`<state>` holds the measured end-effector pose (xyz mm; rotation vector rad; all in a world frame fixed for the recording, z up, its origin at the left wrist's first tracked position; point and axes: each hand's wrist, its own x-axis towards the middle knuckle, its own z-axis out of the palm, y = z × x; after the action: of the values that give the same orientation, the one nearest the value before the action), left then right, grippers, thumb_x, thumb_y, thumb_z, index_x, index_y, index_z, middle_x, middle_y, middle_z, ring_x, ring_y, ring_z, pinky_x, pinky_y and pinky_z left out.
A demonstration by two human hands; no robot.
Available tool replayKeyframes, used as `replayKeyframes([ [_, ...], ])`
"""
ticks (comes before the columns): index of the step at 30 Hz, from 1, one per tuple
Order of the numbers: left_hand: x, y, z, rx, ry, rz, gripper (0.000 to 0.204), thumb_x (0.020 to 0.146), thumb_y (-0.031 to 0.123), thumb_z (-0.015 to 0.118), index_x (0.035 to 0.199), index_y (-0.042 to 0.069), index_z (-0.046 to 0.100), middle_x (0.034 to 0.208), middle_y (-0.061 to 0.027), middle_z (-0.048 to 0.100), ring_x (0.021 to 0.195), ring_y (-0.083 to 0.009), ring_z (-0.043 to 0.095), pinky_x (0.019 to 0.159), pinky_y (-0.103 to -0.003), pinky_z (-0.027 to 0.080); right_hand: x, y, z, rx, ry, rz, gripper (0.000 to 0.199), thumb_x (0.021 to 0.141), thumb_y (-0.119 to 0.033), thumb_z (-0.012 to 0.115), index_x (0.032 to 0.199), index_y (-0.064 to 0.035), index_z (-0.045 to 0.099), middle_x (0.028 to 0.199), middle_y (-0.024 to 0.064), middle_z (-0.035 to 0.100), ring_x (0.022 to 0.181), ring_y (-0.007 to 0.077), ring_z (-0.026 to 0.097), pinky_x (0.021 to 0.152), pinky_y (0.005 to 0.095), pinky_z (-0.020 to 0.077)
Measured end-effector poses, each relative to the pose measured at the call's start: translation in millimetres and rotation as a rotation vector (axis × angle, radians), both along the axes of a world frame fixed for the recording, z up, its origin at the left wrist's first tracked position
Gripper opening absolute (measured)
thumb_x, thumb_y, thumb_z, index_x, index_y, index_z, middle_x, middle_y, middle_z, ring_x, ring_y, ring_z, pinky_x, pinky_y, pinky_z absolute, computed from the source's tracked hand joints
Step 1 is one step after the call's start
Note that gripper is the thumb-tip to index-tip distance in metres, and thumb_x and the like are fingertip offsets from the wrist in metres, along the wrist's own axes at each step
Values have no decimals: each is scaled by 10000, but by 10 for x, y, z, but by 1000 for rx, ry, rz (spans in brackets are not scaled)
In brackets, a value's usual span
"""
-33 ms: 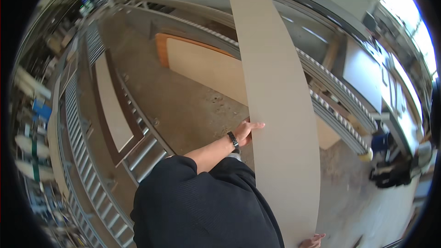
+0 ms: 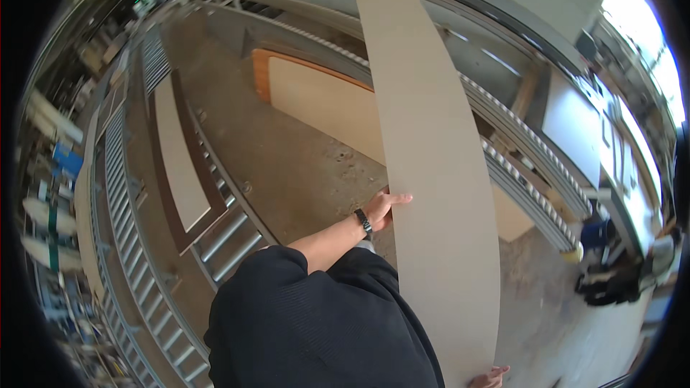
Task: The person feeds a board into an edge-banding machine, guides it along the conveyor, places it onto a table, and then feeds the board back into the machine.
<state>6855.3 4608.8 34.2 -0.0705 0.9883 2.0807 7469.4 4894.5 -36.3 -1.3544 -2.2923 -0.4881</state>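
Note:
A long beige panel (image 2: 438, 172) stretches from the lower edge of the view far up ahead of me. My left hand (image 2: 385, 208) grips its left edge near the middle, thumb on top and fingers tucked underneath. A dark band circles that wrist. At the panel's near right edge, my right hand (image 2: 490, 378) holds on, partly cut off by the bottom of the view, with its fingertips showing past the edge. The panel's far end reaches over the rails of a long machine (image 2: 532, 122).
To my left runs a roller conveyor (image 2: 233, 244), bearing a dark brown board with a narrow beige strip (image 2: 180, 151) on it. Large boards (image 2: 316, 100) lean against the machine's base. A blue bucket (image 2: 595, 233) and a dark bundle (image 2: 607, 284) sit at the right.
The view has shifted slightly, so the surroundings sit a little differently. Both hands keep the same hold on the panel.

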Motion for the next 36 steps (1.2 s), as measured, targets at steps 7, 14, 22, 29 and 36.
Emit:
replayKeyframes([
  [7, -348, -1436, -189, 61, -59, 351, 394, 839, 87, 729, 1209, 8, 617, 1139, -145, 684, 968, -252, 657, 827, -331, 525, -1853, 502, 319, -385, 197, 106, 432, 1047, -404, 416, 1083, -103, 724, 754, 41, 672, 453, 221, 467, 414, 345, 361],
  [14, -1068, -2907, -553, 36, -176, 622, 392, 850, 109, 729, 1204, -23, 625, 1152, -176, 684, 1001, -283, 657, 899, -369, 510, -4440, 205, 522, -516, -99, 303, 595, 1010, -583, 400, 1049, -103, 751, 842, 141, 754, 511, 333, 592, 533, 507, 467],
  [22, -1768, -4039, -776, 109, -217, 933, 441, 868, 117, 713, 1266, -29, 591, 1212, -187, 663, 1059, -308, 643, 948, -384, 499, -7383, -1083, 1334, -290, -199, 633, 777, 1064, -449, 160, 625, 33, 582, 596, 218, 598, 528, 447, 484, 637, 506, 427],
  [29, -2453, -4609, -1118, 106, -240, 1277, 421, 873, 83, 704, 1268, -15, 596, 1198, -163, 672, 1068, -297, 637, 951, -387, 503, -9951, -1835, 1409, -175, -267, 1027, 732, 1055, -405, 284, 578, 36, 623, 606, 248, 614, 482, 467, 482, 566, 513, 411],
  [36, -3407, -4713, -964, 233, -200, 1549, 430, 878, 39, 673, 1294, -7, 576, 1225, -171, 657, 1073, -306, 635, 948, -403, 513, -12802, -2993, 1907, 49, -129, 1421, 636, 1033, -353, 416, 573, 13, 658, 610, 222, 644, 491, 444, 555, 542, 480, 456],
])
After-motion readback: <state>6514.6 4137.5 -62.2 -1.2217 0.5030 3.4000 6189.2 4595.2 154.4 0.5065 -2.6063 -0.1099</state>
